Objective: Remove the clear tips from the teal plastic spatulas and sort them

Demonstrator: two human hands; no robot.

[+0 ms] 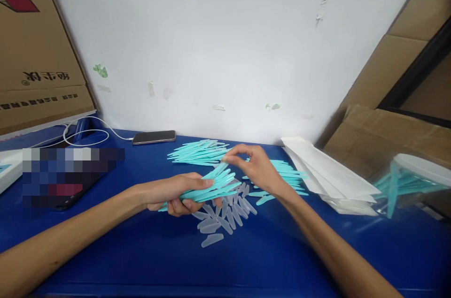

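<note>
A bundle of turquoise sticks (220, 184) lies in my left hand (186, 191), whose fingers wrap round it. Thumb and index finger of my right hand (252, 165) pinch the upper tip of one turquoise stick at the bundle's end. Small translucent caps (230, 216) are scattered on the blue table (169, 260) below and beside my hands. Behind my left hand is one pile of turquoise sticks (197, 152); another pile (289, 176) lies behind and right of my right hand, which partly hides it.
A phone (154, 137) with a white cable lies near the wall. At left are a dark device with a pixelated screen (70, 180) and a cardboard box (38, 44). White paper sleeves (327, 171), a clear container of sticks (416, 180) and cardboard (387, 143) stand at right.
</note>
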